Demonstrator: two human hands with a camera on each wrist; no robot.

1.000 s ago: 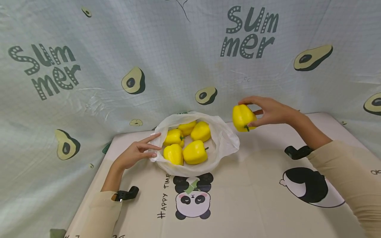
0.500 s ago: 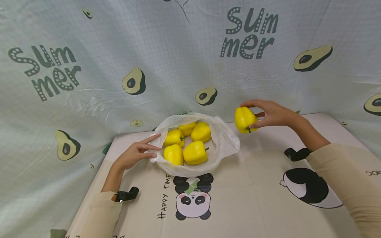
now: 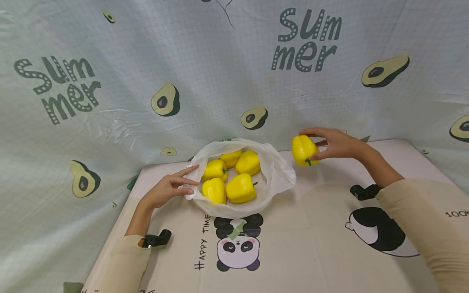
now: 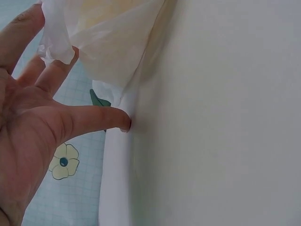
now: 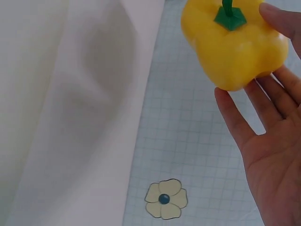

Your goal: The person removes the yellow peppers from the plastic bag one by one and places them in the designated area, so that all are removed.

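Note:
A white plastic bag [image 3: 280,175] stands with its mouth wide, several yellow bell peppers [image 3: 240,188] lying inside. At its left rim my left hand [image 3: 166,189] touches the plastic with outstretched fingers. The left wrist view shows the thumb standing apart from the bag [image 4: 113,52]. Right of the bag, my right hand [image 3: 335,143] grips another yellow bell pepper [image 3: 304,149] between thumb and fingers, its green stem pointing down toward the front. In the right wrist view that bell pepper [image 5: 235,47] hangs over the table's back edge.
A pale table [image 3: 293,244] with printed pandas lies beneath everything. Right behind it hangs a light cloth [image 3: 212,81] with avocado prints and lettering. Each wrist wears a small black camera, such as the left camera [image 3: 157,239].
My right hand has moved slightly down and to the right with the bell pepper. The left hand and the bag stay in place.

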